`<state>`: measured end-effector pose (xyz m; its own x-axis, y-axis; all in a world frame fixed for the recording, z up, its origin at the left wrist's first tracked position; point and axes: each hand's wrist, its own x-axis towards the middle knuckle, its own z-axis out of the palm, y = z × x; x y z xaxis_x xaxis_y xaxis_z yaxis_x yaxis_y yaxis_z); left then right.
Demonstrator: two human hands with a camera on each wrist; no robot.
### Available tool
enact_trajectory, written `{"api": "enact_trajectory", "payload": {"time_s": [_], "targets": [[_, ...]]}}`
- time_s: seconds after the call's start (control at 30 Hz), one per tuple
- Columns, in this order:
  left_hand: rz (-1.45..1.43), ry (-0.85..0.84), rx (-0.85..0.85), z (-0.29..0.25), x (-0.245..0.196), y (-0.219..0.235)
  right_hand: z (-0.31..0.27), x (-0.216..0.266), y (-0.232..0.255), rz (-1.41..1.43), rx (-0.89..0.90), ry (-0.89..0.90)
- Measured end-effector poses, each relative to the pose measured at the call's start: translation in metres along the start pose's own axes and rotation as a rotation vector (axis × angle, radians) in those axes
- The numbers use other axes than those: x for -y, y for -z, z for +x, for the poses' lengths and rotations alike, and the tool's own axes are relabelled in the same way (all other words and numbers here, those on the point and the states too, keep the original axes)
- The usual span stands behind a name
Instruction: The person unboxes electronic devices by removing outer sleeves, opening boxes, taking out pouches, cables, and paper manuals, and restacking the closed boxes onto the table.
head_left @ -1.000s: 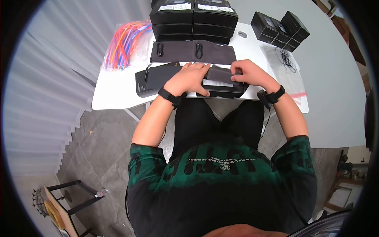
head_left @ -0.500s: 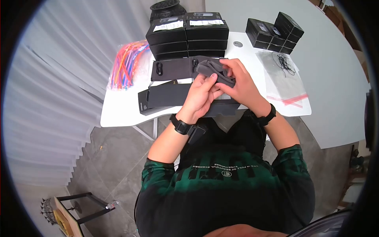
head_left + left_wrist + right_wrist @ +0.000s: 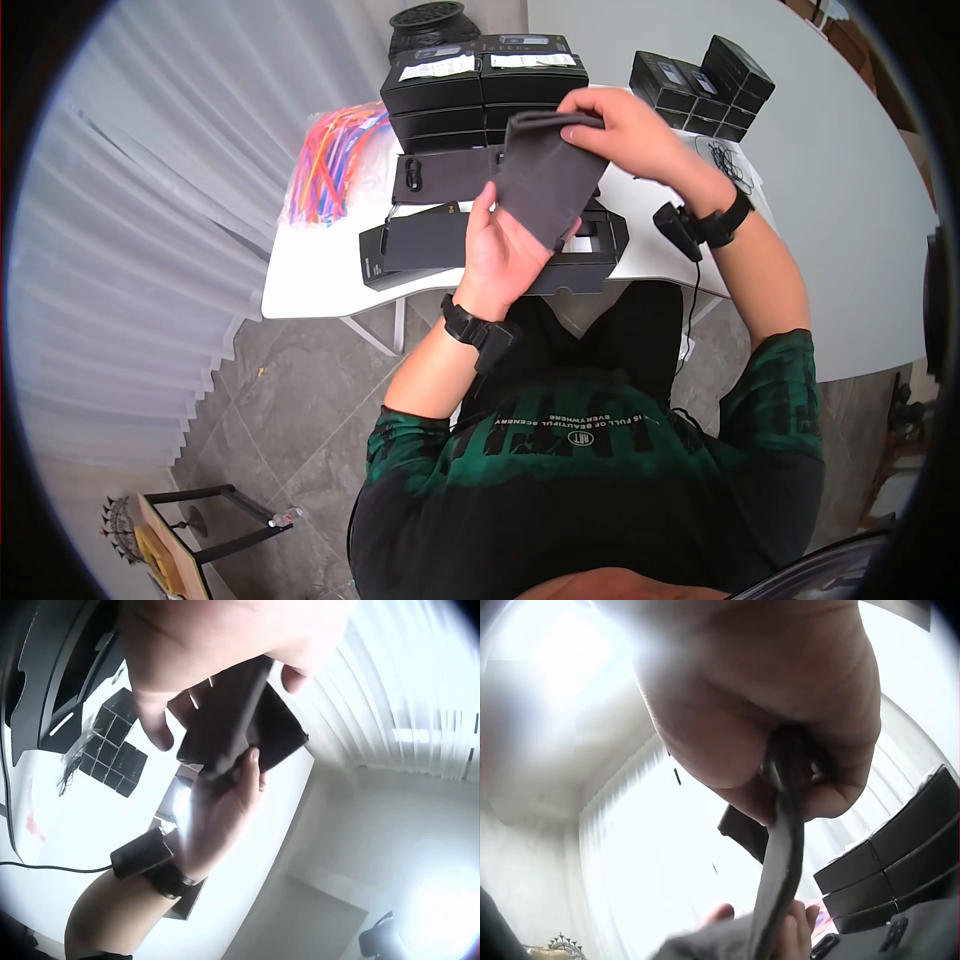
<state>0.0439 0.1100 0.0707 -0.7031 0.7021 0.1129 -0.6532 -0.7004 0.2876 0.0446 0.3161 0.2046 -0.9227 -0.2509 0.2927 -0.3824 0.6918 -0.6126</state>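
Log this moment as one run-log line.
right hand: pinches dark grey cloth at upper end | left hand: open, touching lower end | cloth: held above table | black box: open, near edge

In the lower middle of the head view, the dark green and black T-shirt (image 3: 590, 500) carries small white print, upside down, reading "IS FULL OF BEAUTIFUL SCENERY EVERYWHERE", its first word unclear, with "ART" in a round emblem (image 3: 580, 438) beneath. White labels (image 3: 437, 67) on the stacked black boxes (image 3: 430, 93) at upper centre, and the fine lettering on the dark box (image 3: 373, 262) left of centre, are too small to read.
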Motion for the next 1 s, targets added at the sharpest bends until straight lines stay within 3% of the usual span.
{"api": "enact_trajectory", "payload": {"time_s": [0.07,0.33,0.37,0.47,0.53,0.63,0.7,0.73,0.8,0.83,1.0], "targets": [[-0.014,-0.01,-0.023,-0.001,-0.004,0.003,0.007,0.012,0.009,0.024,0.022,-0.083],[0.047,-0.105,0.01,-0.008,-0.005,0.007,0.02,0.043,0.029,0.12,-0.024,-0.039],[0.072,-0.101,-0.032,-0.008,-0.003,0.011,0.021,0.042,0.031,0.048,-0.044,-0.104],[0.117,-0.083,-0.076,-0.008,-0.002,0.019,0.021,0.031,0.035,0.145,-0.092,-0.001],[0.137,-0.066,-0.082,-0.009,-0.002,0.02,0.016,0.024,0.039,0.16,-0.083,-0.049],[0.284,-0.169,-0.077,-0.01,-0.014,0.006,0.003,-0.004,0.042,0.308,-0.134,-0.07],[0.442,-0.221,-0.079,-0.011,-0.026,-0.004,-0.016,-0.014,0.043,0.615,-0.15,-0.285],[0.446,-0.221,-0.08,-0.01,-0.034,-0.004,-0.026,-0.016,0.037,0.618,-0.151,-0.283],[0.63,-0.26,-0.054,-0.008,-0.049,-0.014,-0.045,-0.028,0.02,1.102,-0.204,-0.283],[0.707,-0.296,-0.114,-0.007,-0.055,-0.027,-0.054,-0.049,0.015,1.221,-0.123,-0.224],[1.307,-0.176,-0.107,0.026,-0.105,-0.083,-0.081,-0.107,-0.049,1.547,-0.148,-0.226]]}}
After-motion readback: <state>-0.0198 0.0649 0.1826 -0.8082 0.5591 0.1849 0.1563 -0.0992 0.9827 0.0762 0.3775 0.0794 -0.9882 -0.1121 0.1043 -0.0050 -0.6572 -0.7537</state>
